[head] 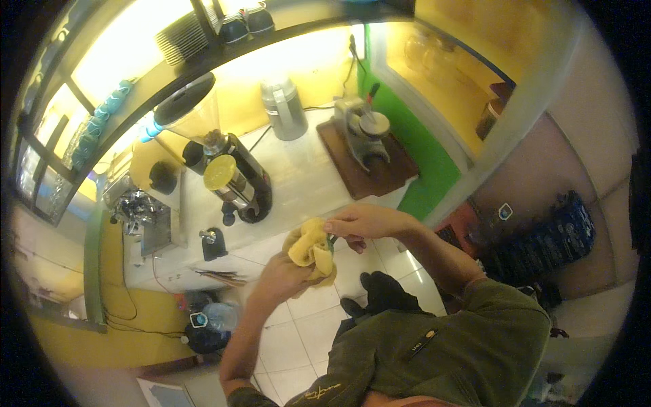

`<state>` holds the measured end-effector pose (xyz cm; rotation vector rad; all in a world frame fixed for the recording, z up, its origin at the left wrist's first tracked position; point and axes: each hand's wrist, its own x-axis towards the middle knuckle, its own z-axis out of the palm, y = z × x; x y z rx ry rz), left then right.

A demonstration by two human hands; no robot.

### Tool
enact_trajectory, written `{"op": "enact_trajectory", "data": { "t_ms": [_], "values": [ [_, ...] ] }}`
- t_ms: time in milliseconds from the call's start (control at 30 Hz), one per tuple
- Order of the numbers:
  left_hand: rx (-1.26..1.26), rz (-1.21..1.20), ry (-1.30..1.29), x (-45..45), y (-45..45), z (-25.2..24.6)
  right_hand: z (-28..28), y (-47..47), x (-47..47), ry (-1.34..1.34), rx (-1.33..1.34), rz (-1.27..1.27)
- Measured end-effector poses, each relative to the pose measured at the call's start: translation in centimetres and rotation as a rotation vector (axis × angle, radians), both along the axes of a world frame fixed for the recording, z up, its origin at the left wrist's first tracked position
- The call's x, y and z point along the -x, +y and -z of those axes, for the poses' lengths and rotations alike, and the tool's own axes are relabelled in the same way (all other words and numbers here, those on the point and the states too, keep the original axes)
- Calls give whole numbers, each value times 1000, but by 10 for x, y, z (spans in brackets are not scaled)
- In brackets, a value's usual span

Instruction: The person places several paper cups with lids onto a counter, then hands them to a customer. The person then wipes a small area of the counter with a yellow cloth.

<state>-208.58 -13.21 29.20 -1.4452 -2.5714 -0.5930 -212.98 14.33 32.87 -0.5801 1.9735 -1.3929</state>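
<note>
A yellow cloth is bunched in my left hand, in front of the counter's edge. My right hand meets the cloth from the other side, its fingers curled round a small dark object. Most of that object is hidden by the cloth and the fingers, so its kind cannot be told. Beyond my hands stands a coffee grinder with a clear hopper. A lidded metal canister with a yellow top is beside it. Nearer the counter edge sits a black tamping stand with a tamper.
On the white counter are an espresso machine, a grey jug and a manual press-like device on a brown tray. Cups line an overhead shelf. Water bottles stand low at left, a blue crate at right.
</note>
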Motion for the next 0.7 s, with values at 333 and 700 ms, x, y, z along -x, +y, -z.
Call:
{"op": "enact_trajectory", "data": {
  "t_ms": [333, 700],
  "values": [
    [-1132, -842, -729, -57, 39, 140, 178, -21, -47, -118, 328, 654],
    [-1093, -682, -189, -45, 75, 41, 146, -56, -20, 134, 505, 220]
  ]
}}
